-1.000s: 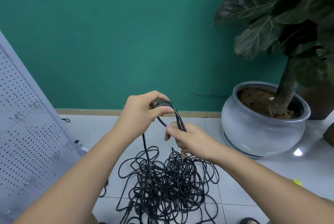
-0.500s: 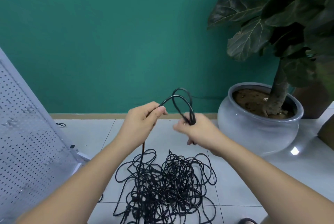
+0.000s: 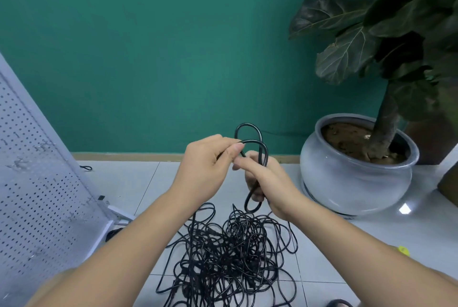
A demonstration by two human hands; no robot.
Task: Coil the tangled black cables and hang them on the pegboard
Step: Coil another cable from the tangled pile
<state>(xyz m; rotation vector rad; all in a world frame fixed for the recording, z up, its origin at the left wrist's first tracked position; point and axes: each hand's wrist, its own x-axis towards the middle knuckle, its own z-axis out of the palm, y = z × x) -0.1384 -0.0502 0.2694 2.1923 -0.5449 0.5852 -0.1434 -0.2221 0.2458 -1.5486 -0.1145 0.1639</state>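
Head | left hand (image 3: 205,166) fingers pinch black cable (image 3: 248,124) | right hand (image 3: 269,182) fingers grip loops | rest tangled

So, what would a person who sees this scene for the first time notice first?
Most striking are the two hands in the middle: the left hand pinches and the right hand grips a few black cable loops held up in the air. Right below them, a big tangled cable pile lies on the floor. A white pegboard stands at the left and a grey plant pot at the right.
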